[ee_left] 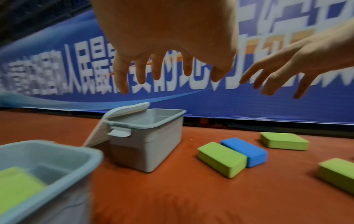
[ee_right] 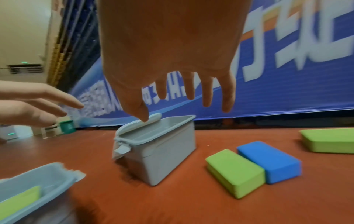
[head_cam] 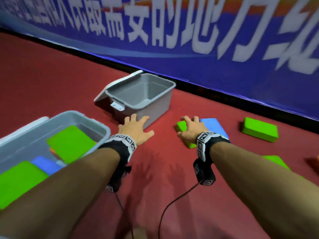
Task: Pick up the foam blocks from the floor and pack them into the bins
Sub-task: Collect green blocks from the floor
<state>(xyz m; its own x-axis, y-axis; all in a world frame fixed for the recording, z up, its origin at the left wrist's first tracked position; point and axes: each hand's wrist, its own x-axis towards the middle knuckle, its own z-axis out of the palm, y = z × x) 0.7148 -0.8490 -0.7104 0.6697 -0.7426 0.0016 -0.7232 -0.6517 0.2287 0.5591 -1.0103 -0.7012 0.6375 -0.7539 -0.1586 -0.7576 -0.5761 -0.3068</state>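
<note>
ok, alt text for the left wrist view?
Open left hand hovers above an empty grey bin on red floor. Green block touches blue block at right; a nearer bin holds green foam.

Dim, even indoor light casts soft hand shadows on the red floor (head_cam: 155, 169) at lower centre, while motion blur smears the banner lettering (head_cam: 189, 23) and wide-angle distortion bends frame edges.

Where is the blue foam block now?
The blue foam block lies on the red floor, touching a green block's right side, right of the empty grey bin.
</note>
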